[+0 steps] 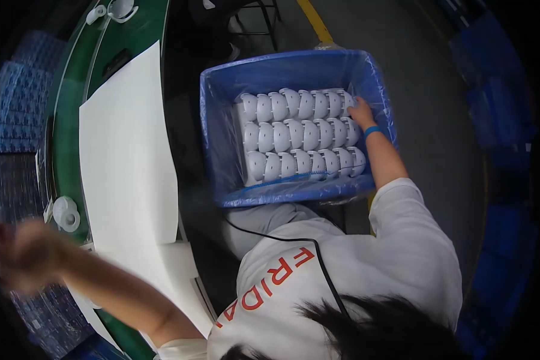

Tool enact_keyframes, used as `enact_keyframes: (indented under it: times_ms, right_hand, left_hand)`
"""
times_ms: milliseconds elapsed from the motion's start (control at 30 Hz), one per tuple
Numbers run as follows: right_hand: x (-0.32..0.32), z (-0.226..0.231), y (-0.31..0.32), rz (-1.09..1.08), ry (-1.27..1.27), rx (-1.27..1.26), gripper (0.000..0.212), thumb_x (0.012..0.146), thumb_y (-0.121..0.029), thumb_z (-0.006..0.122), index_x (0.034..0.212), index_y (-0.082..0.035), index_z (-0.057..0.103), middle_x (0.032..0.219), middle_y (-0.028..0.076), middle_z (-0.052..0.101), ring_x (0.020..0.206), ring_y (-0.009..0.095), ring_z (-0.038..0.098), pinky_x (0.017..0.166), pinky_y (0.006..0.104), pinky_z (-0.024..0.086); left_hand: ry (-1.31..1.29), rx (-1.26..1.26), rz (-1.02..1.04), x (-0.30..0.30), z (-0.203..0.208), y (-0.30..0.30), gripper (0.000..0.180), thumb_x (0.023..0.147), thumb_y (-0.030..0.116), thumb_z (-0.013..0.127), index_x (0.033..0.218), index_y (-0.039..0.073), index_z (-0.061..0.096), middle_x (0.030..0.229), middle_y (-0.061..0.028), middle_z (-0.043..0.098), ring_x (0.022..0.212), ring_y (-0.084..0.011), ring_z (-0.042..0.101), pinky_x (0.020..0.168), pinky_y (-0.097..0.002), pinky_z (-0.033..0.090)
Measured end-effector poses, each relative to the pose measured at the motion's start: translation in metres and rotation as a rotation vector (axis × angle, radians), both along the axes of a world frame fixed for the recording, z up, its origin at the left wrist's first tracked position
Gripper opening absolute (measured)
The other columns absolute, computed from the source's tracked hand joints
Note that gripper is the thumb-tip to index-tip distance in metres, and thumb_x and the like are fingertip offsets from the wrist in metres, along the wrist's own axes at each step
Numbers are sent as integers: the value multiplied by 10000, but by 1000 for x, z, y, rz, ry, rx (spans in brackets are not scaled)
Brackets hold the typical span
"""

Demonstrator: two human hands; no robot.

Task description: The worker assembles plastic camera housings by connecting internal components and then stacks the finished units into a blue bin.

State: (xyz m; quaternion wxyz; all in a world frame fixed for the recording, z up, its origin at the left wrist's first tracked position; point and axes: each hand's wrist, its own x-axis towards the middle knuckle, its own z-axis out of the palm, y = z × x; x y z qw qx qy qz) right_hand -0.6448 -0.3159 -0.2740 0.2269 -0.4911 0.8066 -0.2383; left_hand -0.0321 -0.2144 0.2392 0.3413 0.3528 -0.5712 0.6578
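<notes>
A blue plastic bin [282,195] lined with clear film holds three rows of rounded white plastic shells [294,133], packed close side by side. My right hand [361,114], with a blue band at the wrist, reaches in over the bin's right side. Its fingers close on the rightmost white plastic shell [345,103] of the far row. A blue coiled cord [320,174] lies across the nearest row. Far to the left, my left hand [30,255] is smeared by motion beyond the bench's edge; its fingers and anything in them cannot be made out.
A green bench [69,126] partly covered by a white sheet [129,150] runs along the left. White round parts [66,214] stand on it, with another at its far end [121,9]. Stacked blue crates [18,108] line the left. A black cable [270,237] crosses my lap.
</notes>
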Motion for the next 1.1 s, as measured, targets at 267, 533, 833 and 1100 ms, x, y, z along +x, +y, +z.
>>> enact_keyframes:
  times_ms: [267,533,833,1100]
  right_hand:
    - [30,0,-44,75,330,48,562,695,-367,604,1157,-57,526,1144,232,486,1091,404,441,916,440,379]
    - [47,15,-77,76,474,668,632,721,-524,491,1147,-62,565,1241,253,378,1132,422,374,932,439,326]
    - [71,18,-83,82,263,677,647,674,-451,533,1200,-75,520,1321,221,307,1167,451,343,954,507,330]
    - [73,-11,-74,-26,263,578,634,665,-394,548,1203,-61,508,1334,228,284,1178,473,308,966,505,319]
  left_hand:
    - [1076,904,-654,-272,-272,-206,110,717,49,534,822,25,557,826,-116,526,766,-246,524,679,-333,428]
    - [1021,1940,84,-223,-536,-172,646,678,219,631,1211,-31,363,1140,-256,450,1088,-372,458,905,-419,399]
    - [1967,1817,-414,-220,-559,-208,566,721,373,699,994,-49,440,946,-181,558,861,-242,545,752,-343,443]
    - [1986,1790,-563,-214,-553,-189,506,725,301,715,1015,-20,452,948,-142,555,841,-205,542,732,-321,451]
